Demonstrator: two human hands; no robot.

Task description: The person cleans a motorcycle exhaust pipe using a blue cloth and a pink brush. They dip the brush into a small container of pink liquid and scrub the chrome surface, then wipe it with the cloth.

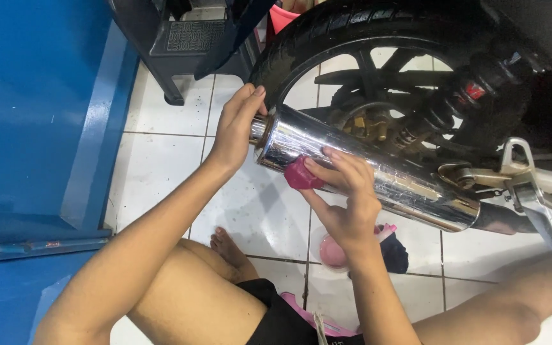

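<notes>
A shiny chrome exhaust pipe [378, 176] of a motorcycle runs from centre to right. My left hand [237, 124] rests flat on its rear end cap, fingers together. My right hand [346, 191] presses a small pink pad [301, 174] against the lower side of the chrome pipe, near the end. Under my right wrist, a pink round container [332, 252] stands on the white tiled floor [167, 160] beside a dark cloth [394, 254].
The motorcycle's rear wheel [327, 32] with black spokes and a shock absorber [455, 105] lies behind the pipe. A metal footrest [544, 204] sticks out at right. A blue wall [33, 115] stands left, a dark plastic stool [186, 45] at top. My bare knees and foot are below.
</notes>
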